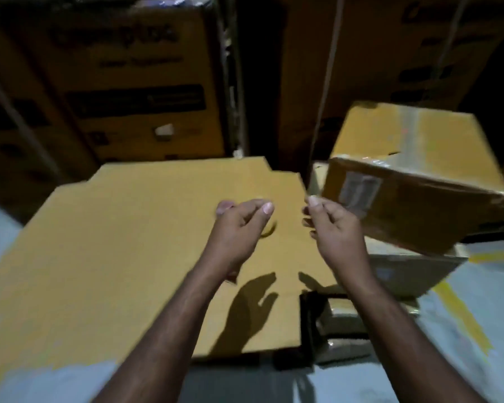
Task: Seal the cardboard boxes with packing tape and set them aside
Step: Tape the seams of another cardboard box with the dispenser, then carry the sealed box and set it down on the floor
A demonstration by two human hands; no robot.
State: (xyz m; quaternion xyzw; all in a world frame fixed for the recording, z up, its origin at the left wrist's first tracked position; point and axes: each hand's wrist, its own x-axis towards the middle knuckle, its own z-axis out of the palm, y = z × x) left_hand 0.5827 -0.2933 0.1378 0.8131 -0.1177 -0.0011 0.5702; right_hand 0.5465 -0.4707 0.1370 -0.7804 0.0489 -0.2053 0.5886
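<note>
Brown cardboard sheet [146, 228] lies flat across the middle of the frame, with both hands above it. The left hand [239, 225] has its grip loosely curled; a blurred curved edge shows beneath it, and I cannot tell whether the hand holds it. The right hand [336, 231] is relaxed, its grip half open and empty, just beside the taped box [413, 199]. That box sits tilted on another box [405, 271] at centre right. Large cartons [134, 82] stand behind.

Left hand [239, 225] and right hand [335, 228] are bare, both forearms [169, 324] too, the fingers [266, 207] showing short nails.
</note>
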